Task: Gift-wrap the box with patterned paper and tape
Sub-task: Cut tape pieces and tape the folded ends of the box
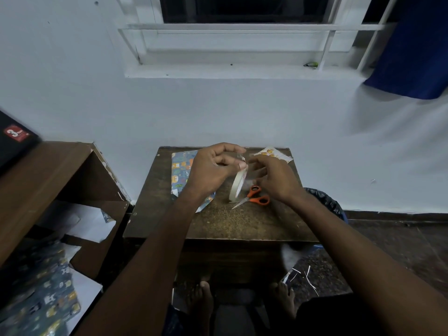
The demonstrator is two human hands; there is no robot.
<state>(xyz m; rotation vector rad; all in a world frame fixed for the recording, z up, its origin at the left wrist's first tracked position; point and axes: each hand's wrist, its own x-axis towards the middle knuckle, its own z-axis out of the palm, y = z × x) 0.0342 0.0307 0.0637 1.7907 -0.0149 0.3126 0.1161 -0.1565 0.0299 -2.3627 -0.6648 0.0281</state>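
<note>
At the centre of the frame the left hand (213, 166) pinches the top of a roll of clear tape (237, 185) held on edge above the small brown table (218, 221), and the right hand (276, 175) has its fingers curled at the loose tape end just beside it, though the blur hides whether they grasp it. Patterned paper (181, 175) with cartoon animals lies under the left wrist, orange-handled scissors (254, 197) beside the roll. At the left edge, a black box (14, 141) carries a red label with a white "3"; its smaller print is unreadable.
</note>
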